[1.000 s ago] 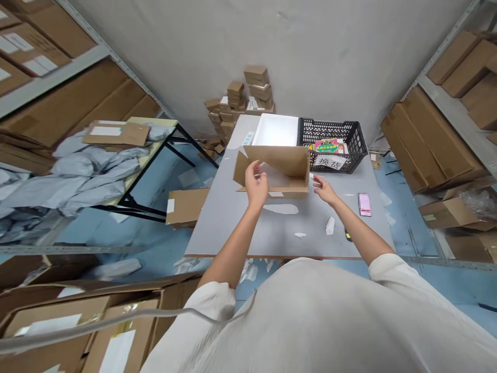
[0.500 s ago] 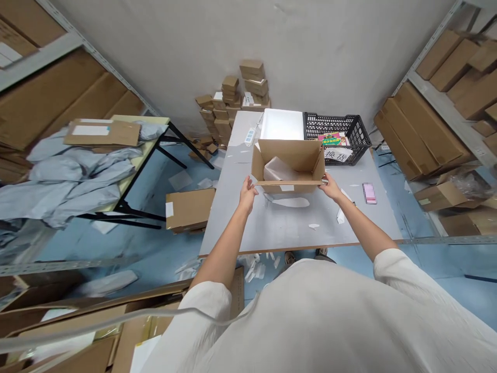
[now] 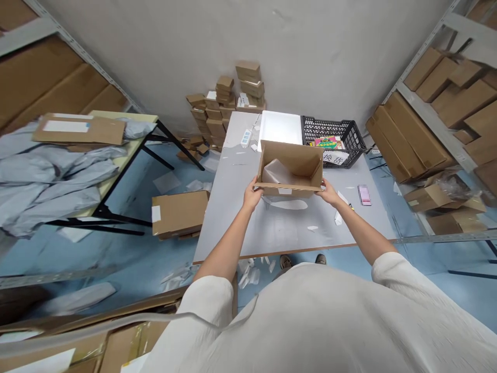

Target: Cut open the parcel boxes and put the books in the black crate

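Observation:
An open cardboard box (image 3: 297, 189) is held between my two hands over the grey table, its open side facing up and toward me. Inside, at its left, lies a translucent plastic-wrapped item (image 3: 276, 172) whose contents I cannot make out. My left hand (image 3: 253, 196) grips the box's near left corner, fingers closed on the cardboard. At the near right corner, my right hand (image 3: 328, 194) grips it the same way. A small white label (image 3: 284, 191) shows on the near side.
Behind the box are a white tray (image 3: 280, 128), a black plastic crate (image 3: 351, 135) with colourful packages and a power strip (image 3: 246, 138). A pink phone-like object (image 3: 364, 195) lies on the table (image 3: 256, 233). Grey mailing bags (image 3: 58, 176) cover the left table; stacked boxes (image 3: 248, 83) stand by the wall.
My left hand has closed on the box's left corner, where its fingers were apart before. The box is tilted slightly differently, and the head view has shifted a little.

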Motion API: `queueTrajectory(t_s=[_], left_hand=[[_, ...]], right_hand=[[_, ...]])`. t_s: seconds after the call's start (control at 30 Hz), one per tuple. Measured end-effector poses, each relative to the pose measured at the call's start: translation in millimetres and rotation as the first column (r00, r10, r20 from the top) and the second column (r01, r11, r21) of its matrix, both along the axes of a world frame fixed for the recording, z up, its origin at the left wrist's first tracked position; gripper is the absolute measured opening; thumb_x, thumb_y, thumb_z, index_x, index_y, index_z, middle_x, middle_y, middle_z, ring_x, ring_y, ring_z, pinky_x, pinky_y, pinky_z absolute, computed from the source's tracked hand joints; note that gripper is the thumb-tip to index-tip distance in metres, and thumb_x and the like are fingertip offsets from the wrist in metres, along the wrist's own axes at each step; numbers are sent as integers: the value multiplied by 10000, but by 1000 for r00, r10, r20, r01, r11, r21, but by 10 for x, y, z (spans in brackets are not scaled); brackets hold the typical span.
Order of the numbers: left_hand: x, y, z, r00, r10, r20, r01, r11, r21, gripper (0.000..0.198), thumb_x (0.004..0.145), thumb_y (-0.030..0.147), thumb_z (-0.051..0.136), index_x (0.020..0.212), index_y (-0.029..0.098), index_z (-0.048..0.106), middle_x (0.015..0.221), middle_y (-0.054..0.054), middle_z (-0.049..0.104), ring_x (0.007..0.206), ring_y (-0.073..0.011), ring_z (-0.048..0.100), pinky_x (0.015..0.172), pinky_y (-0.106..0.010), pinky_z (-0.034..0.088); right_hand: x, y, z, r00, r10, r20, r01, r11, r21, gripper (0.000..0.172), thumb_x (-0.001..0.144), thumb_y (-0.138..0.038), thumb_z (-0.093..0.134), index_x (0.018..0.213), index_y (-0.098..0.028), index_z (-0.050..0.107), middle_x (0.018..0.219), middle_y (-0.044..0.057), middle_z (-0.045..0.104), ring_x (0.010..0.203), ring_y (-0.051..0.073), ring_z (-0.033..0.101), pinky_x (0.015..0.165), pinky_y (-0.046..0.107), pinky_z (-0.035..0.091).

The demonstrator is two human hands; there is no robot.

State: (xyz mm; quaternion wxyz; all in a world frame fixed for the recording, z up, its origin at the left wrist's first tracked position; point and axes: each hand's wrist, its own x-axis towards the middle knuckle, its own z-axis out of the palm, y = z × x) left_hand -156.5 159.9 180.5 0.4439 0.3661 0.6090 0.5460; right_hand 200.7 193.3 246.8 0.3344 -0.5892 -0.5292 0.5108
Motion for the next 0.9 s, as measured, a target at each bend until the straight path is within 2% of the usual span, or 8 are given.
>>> queueTrajectory(t_s=[0.17, 0.47, 0.7, 0.9], left_hand=[[144, -171, 175, 1000, 4, -13, -4, 1000, -22, 882, 792, 128, 791, 1645, 306, 659, 1724, -87, 621, 1475, -345, 703, 1336, -504, 490], [563, -252, 437, 998, -44, -40, 48, 993, 106, 867, 828, 155, 770, 1666, 336, 640, 1753, -61, 585, 1586, -327, 605, 1366, -476, 468], [1207, -95, 546, 993, -108, -45, 113, 986, 119, 943, 814, 162, 763, 1705, 409, 581, 1799, -30, 523, 1610, -307, 581, 1357, -462, 467], [1943, 192, 577, 983, -184, -23, 185, 969, 161, 922, 812, 160, 749, 1696, 376, 597, 1794, -40, 527, 1612, -305, 573, 1372, -444, 441]], right_hand=[[174, -82, 71, 999, 33, 20, -33, 999, 40, 721, 643, -272, 912, 1338, -260, 721, 1441, 112, 727, 1210, 312, 725, 1164, 476, 583], [689, -118, 344, 997, 36, 71, -48, 982, 184, 536, 710, -317, 868, 1227, -260, 738, 1332, 84, 774, 1302, 349, 687, 1205, 497, 545], [1430, -59, 583, 981, 5, 194, -56, 965, 257, 468, 732, -330, 867, 1189, -252, 803, 1268, 82, 822, 1282, 379, 698, 1199, 540, 556], [2179, -55, 746, 969, -20, 244, -46, 964, 263, 475, 783, -358, 831, 1243, -241, 807, 1275, 80, 824, 1226, 352, 726, 1139, 510, 591]])
